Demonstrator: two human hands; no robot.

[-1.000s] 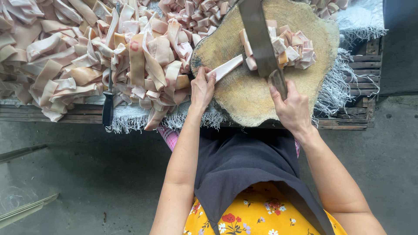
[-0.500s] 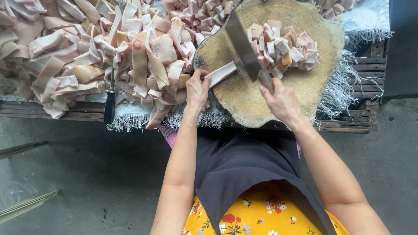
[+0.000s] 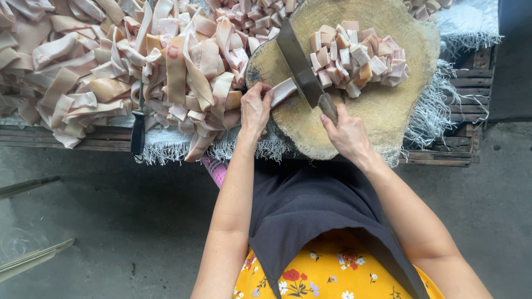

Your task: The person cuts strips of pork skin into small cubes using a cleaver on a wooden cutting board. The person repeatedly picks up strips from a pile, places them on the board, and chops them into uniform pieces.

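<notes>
Cleaver (image 3: 299,66) clasped by right hand (image 3: 346,135), blade set across pork strip (image 3: 284,90). Strip pinned by left hand (image 3: 255,108) at chopping block (image 3: 388,116) left edge, steadied for cutting. Cut cubes (image 3: 357,58) heaped beyond blade.

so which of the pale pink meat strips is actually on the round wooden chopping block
Only the short pale strip pinned by the left hand, lying under the cleaver the right hand holds. All other long strips lie heaped on the white cloth, off the block.

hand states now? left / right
Left hand: closed on a strip of pork skin, pinning it to the chopping block.
Right hand: closed around the cleaver handle.
</notes>
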